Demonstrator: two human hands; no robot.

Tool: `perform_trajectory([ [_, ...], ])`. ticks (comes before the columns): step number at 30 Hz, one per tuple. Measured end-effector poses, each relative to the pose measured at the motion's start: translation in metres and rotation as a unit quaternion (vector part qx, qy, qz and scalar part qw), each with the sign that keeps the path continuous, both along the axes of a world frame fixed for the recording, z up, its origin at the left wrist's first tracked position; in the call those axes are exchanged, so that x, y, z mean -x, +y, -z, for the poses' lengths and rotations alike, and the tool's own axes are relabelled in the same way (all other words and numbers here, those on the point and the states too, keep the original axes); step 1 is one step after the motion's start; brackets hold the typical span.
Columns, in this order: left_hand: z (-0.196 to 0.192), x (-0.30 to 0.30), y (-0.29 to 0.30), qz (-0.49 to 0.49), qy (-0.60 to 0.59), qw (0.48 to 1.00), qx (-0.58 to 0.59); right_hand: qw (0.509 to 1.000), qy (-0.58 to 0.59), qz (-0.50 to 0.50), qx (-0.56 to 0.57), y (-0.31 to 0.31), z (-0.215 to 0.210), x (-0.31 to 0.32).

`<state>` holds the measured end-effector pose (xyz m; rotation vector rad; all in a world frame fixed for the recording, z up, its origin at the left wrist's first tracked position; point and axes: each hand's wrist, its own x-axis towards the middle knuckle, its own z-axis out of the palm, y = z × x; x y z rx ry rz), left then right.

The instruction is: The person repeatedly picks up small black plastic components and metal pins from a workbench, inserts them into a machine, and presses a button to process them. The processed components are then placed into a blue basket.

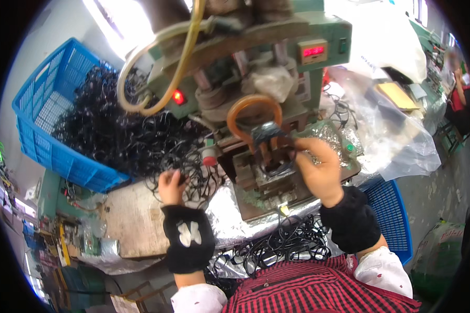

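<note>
Nearest is a red-and-black checked apron (297, 287), then a tangle of black cords (284, 245) on silvery foil (225, 214), with a blue basket (389, 208) to the right. Farther, over the surface (136, 216), the left hand (171, 188) curls beside looped black strips (201, 180); whether it pinches one, I cannot tell. The right hand (319, 169) bends its fingers at the right side of a blurred black piece (269, 131) in the middle of the green press (324, 28); its fingertips are hidden, so its grip is unclear. Far left, a blue crate (70, 163) holds heaped dark strips (117, 115).
</note>
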<state>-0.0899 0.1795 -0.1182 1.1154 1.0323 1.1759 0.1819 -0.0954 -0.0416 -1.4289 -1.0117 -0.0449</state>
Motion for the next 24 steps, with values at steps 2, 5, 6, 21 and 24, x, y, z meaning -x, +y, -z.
perform_trajectory([
  [2,0.012,0.014,-0.008,-0.001,-0.030,0.999,-0.023,0.985,0.148,-0.079,-0.034,0.016,0.020,0.009],
  [5,0.002,0.011,-0.023,0.011,0.027,0.977,-0.213,0.963,0.244,-0.108,-0.042,0.016,0.019,0.015],
  [6,-0.020,0.000,-0.039,-0.002,0.059,0.968,-0.242,0.956,0.262,-0.118,-0.053,0.016,0.022,0.013],
  [21,-0.061,-0.009,-0.028,-0.015,0.367,0.622,-0.691,0.917,0.353,-0.165,-0.080,0.017,-0.011,0.044],
  [24,-0.049,-0.002,0.013,-0.051,0.291,0.701,-0.650,0.945,0.294,-0.140,-0.040,0.019,-0.011,0.037],
])
